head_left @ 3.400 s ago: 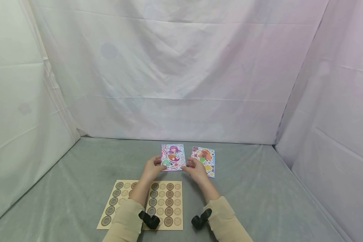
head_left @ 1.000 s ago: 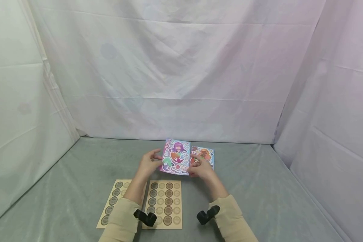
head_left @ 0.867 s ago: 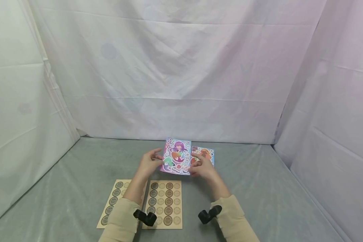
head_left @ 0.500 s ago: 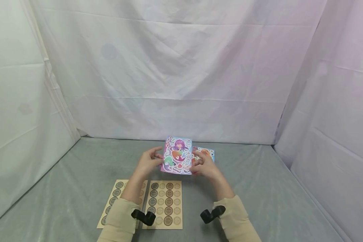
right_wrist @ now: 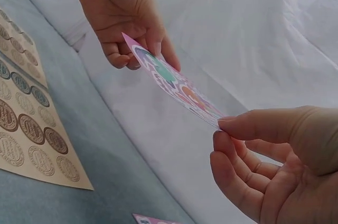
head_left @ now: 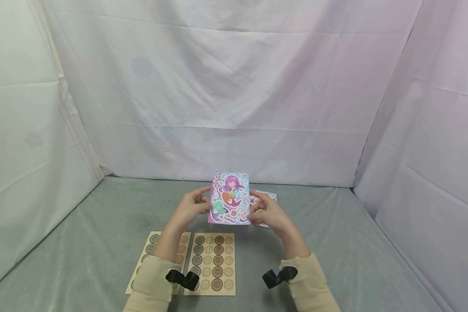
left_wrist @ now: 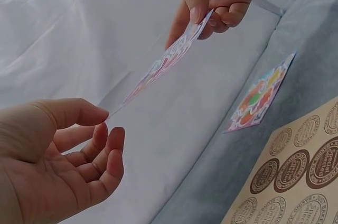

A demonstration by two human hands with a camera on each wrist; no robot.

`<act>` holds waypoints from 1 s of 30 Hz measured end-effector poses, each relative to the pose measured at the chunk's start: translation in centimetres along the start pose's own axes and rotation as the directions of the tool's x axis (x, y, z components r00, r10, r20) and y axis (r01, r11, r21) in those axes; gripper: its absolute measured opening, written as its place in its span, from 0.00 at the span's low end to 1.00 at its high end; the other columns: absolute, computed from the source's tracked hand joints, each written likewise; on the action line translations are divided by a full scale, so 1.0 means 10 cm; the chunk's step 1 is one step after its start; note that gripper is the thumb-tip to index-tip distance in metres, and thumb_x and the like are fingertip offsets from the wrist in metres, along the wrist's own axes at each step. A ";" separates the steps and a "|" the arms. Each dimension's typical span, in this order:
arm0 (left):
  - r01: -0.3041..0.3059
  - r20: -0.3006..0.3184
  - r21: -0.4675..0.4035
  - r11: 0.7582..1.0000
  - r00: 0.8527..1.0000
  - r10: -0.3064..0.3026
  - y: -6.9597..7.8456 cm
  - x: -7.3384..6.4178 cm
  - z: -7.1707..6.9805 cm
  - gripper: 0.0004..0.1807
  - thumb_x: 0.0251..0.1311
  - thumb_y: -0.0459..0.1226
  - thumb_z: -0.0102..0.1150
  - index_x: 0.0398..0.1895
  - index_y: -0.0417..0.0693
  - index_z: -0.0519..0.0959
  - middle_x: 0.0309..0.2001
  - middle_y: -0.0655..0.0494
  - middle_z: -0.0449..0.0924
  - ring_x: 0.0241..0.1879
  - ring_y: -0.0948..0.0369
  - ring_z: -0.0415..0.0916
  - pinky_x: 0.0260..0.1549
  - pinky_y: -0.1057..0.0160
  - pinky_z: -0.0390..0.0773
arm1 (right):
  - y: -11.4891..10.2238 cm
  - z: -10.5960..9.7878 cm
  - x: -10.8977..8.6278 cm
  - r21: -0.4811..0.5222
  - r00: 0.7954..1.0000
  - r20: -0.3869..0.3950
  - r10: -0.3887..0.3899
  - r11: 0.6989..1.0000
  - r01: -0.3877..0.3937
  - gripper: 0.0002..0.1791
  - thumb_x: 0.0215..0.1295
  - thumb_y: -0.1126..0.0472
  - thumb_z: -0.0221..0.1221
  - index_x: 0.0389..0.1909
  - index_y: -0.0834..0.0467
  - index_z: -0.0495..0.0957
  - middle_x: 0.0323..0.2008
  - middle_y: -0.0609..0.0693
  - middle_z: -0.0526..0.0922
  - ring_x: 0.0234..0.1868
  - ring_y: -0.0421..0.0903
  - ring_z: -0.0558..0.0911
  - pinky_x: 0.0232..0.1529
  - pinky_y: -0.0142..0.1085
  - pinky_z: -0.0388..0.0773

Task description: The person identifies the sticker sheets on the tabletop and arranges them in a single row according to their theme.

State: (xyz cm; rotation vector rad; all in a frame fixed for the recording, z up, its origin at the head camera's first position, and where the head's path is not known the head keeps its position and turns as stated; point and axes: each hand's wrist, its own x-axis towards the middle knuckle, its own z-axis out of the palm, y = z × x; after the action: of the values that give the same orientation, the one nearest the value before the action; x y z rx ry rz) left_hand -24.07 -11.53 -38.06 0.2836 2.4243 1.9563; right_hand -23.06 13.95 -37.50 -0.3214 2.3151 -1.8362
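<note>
Both hands hold up one mermaid sticker sheet [head_left: 231, 198], a colourful card with a purple-haired mermaid, clear of the table. My left hand [head_left: 190, 209] pinches its left edge between thumb and fingers. On the opposite edge, my right hand [head_left: 271, 213] pinches it the same way. The left wrist view shows the sheet [left_wrist: 166, 57] nearly edge-on, stretched between the two hands. A second sticker sheet [left_wrist: 261, 94], with orange and green figures, lies flat on the table; in the head view the right hand and the raised sheet partly cover it.
Two tan sheets of round brown labels lie side by side nearer the person, the right one [head_left: 209, 264] in full view and the left one [head_left: 183, 249] partly under the left forearm. White cloth [head_left: 234, 86] hangs behind the grey table [head_left: 335, 242] and at both sides.
Both hands have lifted the mermaid sticker sheet off the table and tilted it up toward the head camera. It has shifted slightly right, covering part of the second sticker sheet.
</note>
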 end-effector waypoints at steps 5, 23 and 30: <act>0.005 0.006 -0.023 1.000 1.000 -0.005 0.06 -0.02 0.00 0.33 0.57 0.26 0.60 0.68 0.44 0.67 0.34 0.48 0.77 0.34 0.54 0.76 0.41 0.56 0.79 | -0.06 -0.04 -0.05 0.003 1.000 -0.001 0.000 1.000 0.000 0.44 0.53 0.74 0.63 0.72 0.57 0.58 0.31 0.57 0.76 0.27 0.48 0.80 0.33 0.41 0.81; -0.010 0.053 -0.092 0.996 0.998 0.015 0.11 -0.05 0.06 0.32 0.56 0.26 0.59 0.67 0.42 0.67 0.34 0.48 0.78 0.34 0.56 0.77 0.41 0.56 0.79 | -0.14 -0.16 -0.18 0.027 0.998 0.057 -0.026 0.999 0.025 0.42 0.57 0.74 0.62 0.72 0.60 0.55 0.28 0.56 0.76 0.27 0.48 0.80 0.35 0.42 0.81; 0.009 0.052 -0.107 0.994 0.999 -0.003 0.12 -0.09 0.15 0.33 0.55 0.26 0.60 0.67 0.43 0.67 0.34 0.47 0.78 0.33 0.56 0.77 0.39 0.56 0.79 | -0.11 -0.22 -0.26 0.025 0.999 0.034 -0.008 1.000 0.007 0.41 0.58 0.72 0.61 0.72 0.57 0.57 0.29 0.56 0.76 0.28 0.49 0.80 0.37 0.43 0.81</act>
State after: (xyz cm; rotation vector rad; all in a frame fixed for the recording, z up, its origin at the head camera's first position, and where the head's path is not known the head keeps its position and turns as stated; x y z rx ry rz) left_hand -22.84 -9.98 -37.28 0.3202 2.2762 2.0411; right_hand -21.06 16.45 -35.90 -0.3558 2.2701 -1.8467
